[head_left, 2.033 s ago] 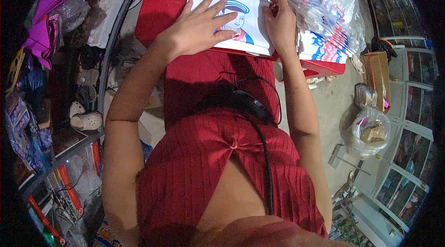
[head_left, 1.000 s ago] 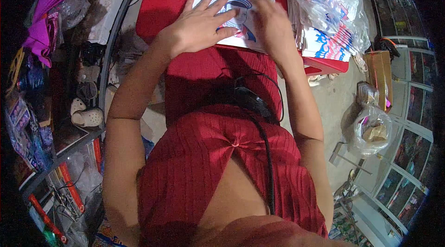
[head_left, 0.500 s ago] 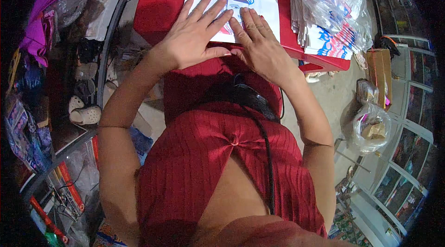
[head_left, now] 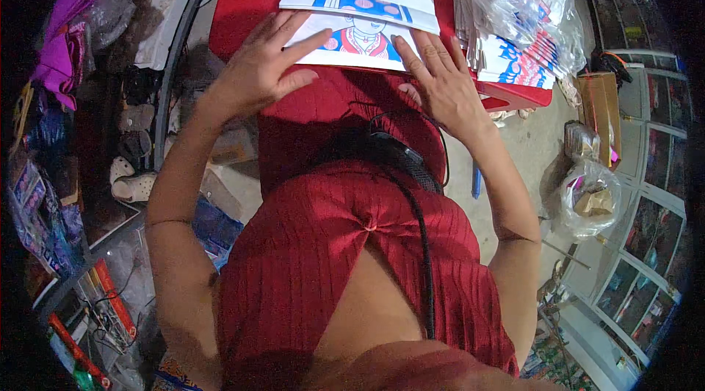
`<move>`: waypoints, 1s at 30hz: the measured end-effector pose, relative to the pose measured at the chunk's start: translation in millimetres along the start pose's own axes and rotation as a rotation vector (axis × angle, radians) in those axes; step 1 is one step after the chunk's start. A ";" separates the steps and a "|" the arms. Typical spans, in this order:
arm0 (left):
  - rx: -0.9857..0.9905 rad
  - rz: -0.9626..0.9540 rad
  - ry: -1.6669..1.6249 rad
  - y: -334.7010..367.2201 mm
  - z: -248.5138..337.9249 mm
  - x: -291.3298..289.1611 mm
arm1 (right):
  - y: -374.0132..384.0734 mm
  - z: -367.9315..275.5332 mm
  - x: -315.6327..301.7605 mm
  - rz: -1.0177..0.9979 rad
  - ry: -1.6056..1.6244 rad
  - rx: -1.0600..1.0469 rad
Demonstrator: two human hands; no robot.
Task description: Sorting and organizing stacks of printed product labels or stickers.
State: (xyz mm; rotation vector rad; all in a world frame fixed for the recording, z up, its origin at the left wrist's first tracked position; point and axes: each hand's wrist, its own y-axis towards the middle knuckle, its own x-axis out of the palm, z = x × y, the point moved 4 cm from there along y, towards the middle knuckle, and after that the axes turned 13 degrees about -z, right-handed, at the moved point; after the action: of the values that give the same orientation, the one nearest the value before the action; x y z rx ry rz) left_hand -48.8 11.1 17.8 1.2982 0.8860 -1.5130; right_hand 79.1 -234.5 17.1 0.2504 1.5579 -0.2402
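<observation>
Here at twelve o'clock you've got the printed paper point(head_left: 363, 44) on the red worktop point(head_left: 246, 5), a folded strip point(head_left: 361, 8) lying across its drawing, with your left hand point(head_left: 257, 64) at the strip's eleven-o'clock end and your right hand point(head_left: 449, 86) at the half-past-twelve end, a spacing that probably keeps it even from side to side. Fingers splayed on the left, loosely extended on the right, thumbs standing clear, so nothing looks pinched! Over at one o'clock, a printed stack point(head_left: 523, 60) sits partly beneath clear plastic point(head_left: 547, 13), likely placed there to stay within your reach.
</observation>
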 end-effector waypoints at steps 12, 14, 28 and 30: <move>-0.371 0.437 -0.407 54.8 -56.7 -7.2 | 35.2 -38.9 -9.1 -0.065 -0.069 0.091; -0.558 0.401 -0.108 62.9 -57.2 -8.4 | 44.8 -51.3 -10.0 0.069 -0.048 0.172; -0.290 0.564 0.150 62.9 -42.7 3.9 | 29.4 -46.9 15.6 0.107 -0.082 0.165; -0.239 0.600 0.142 62.1 -42.0 2.6 | 13.0 -31.7 15.2 0.069 -0.126 0.198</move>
State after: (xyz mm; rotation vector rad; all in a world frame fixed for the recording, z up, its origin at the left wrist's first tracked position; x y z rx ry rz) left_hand 23.3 30.2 10.4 1.3475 0.6564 -0.8311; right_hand 52.9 -212.2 2.0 0.4357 1.3987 -0.3497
